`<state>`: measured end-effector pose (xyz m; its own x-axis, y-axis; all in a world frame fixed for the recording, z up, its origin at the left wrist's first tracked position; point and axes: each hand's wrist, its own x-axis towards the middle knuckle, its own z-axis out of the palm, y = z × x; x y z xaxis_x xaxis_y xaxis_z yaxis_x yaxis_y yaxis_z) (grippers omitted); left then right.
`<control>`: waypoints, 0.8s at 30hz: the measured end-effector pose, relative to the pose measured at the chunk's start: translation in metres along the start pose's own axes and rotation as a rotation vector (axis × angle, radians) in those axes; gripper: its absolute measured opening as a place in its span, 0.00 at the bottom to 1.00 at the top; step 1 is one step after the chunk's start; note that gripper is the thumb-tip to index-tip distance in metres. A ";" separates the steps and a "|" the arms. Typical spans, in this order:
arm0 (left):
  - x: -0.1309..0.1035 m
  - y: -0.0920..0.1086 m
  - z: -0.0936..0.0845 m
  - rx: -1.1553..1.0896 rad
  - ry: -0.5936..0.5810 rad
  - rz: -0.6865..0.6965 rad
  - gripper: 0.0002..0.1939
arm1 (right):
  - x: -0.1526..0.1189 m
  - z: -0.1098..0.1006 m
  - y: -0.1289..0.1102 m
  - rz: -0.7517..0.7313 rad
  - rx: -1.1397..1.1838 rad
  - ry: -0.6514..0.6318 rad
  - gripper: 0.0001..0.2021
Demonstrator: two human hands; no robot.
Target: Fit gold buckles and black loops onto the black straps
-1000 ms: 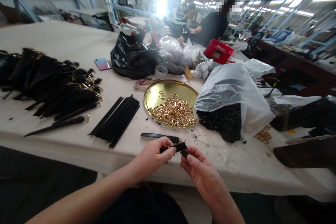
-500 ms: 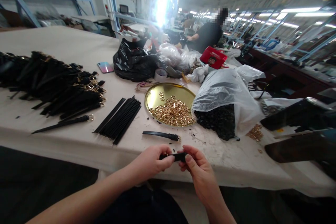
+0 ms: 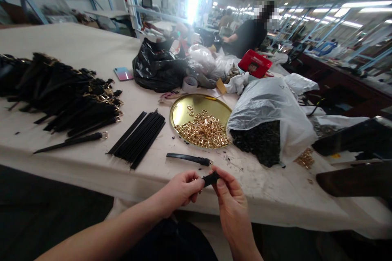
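Between my two hands, over the table's front edge, is a short black strap (image 3: 210, 178). My left hand (image 3: 183, 189) is closed on its left end, thumb on top. My right hand (image 3: 230, 193) pinches the other end between thumb and fingers. My fingers cover both ends, so I cannot see whether a buckle is on it. Just beyond my hands lies a black strap with a gold buckle (image 3: 189, 159). Behind that, a round gold tray (image 3: 180, 108) bears a heap of gold buckles (image 3: 206, 130).
A bundle of black strips (image 3: 139, 136) and a big pile of buckled straps (image 3: 61, 94) lie to the left. On the right, a clear plastic bag (image 3: 260, 102) spills small black pieces (image 3: 257, 140). Farther back are a phone (image 3: 123, 74), a black bag (image 3: 159, 65) and a person (image 3: 249, 34).
The black strap has tilted, its right end now higher. My left hand has shifted slightly left and down along it; my right hand still pinches the other end. The view has turned slightly.
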<state>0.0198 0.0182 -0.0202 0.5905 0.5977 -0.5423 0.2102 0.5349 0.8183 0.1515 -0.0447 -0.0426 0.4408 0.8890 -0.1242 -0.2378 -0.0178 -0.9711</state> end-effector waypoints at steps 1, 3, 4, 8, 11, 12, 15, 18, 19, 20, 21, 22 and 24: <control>0.001 0.000 -0.001 0.002 0.004 -0.002 0.13 | 0.000 0.000 -0.001 -0.041 -0.083 0.012 0.12; 0.003 -0.001 -0.001 0.005 0.009 -0.002 0.12 | 0.000 -0.001 -0.002 -0.122 -0.242 0.031 0.13; 0.003 -0.002 -0.001 0.020 0.017 0.006 0.12 | 0.000 -0.001 -0.003 -0.151 -0.297 0.036 0.13; 0.003 -0.005 0.001 0.228 0.103 0.166 0.10 | 0.000 0.000 0.002 -0.096 -0.274 0.031 0.13; 0.000 -0.005 0.002 0.484 0.172 0.292 0.09 | 0.000 0.001 0.007 0.028 -0.099 0.026 0.14; -0.001 -0.004 0.002 0.555 0.186 0.306 0.09 | -0.001 0.001 0.007 0.043 -0.078 0.022 0.14; -0.003 -0.001 0.000 0.659 0.189 0.306 0.09 | -0.003 0.003 0.003 -0.001 -0.178 0.018 0.12; -0.006 0.000 0.001 0.636 0.166 0.322 0.10 | -0.004 0.003 -0.001 0.026 -0.141 0.028 0.13; -0.006 0.001 0.002 0.617 0.162 0.335 0.10 | -0.003 0.002 -0.001 0.072 -0.057 0.026 0.13; -0.007 0.000 0.002 0.600 0.159 0.349 0.10 | -0.002 0.002 -0.001 0.126 0.034 0.019 0.14; -0.008 0.000 0.003 0.588 0.157 0.362 0.10 | -0.002 0.002 0.000 0.179 0.117 0.011 0.13; -0.008 0.000 0.004 0.582 0.155 0.374 0.11 | -0.001 0.002 0.000 0.226 0.186 0.002 0.13; -0.008 -0.001 0.005 0.564 0.148 0.395 0.11 | -0.002 0.004 0.002 0.291 0.281 -0.016 0.11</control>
<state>0.0190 0.0101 -0.0154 0.6017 0.7800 -0.1720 0.3980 -0.1061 0.9112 0.1464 -0.0449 -0.0432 0.3071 0.8723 -0.3804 -0.5787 -0.1461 -0.8024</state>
